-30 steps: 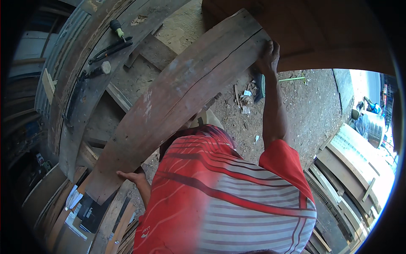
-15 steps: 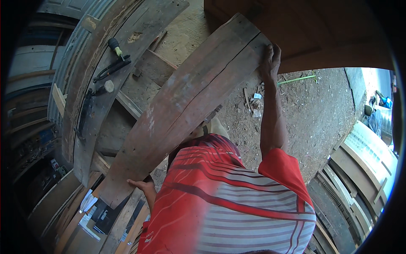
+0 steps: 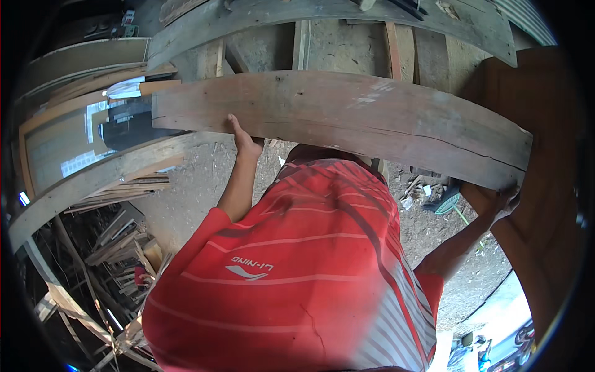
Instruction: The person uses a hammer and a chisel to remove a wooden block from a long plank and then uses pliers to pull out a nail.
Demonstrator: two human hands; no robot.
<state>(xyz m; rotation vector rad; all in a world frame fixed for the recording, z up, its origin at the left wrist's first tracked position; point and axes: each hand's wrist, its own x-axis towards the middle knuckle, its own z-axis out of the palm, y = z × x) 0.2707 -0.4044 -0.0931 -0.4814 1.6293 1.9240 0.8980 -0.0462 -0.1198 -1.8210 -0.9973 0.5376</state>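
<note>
A long, weathered, slightly curved wooden plank with a crack along its length lies across the view in front of my chest. My left hand grips its lower edge left of the middle. At the plank's right end, my right hand holds it from underneath. My red striped shirt fills the lower middle and hides my lower body and whatever is beneath the plank's middle.
More curved planks lie beyond the held one. Boards and a framed panel are stacked at the left, with loose laths below them. A brown wooden panel stands close on the right. A green object lies on the dirt ground.
The plank ran diagonally up to the right; it now lies nearly level across the view. The surroundings have swung round. Both hands kept their hold.
</note>
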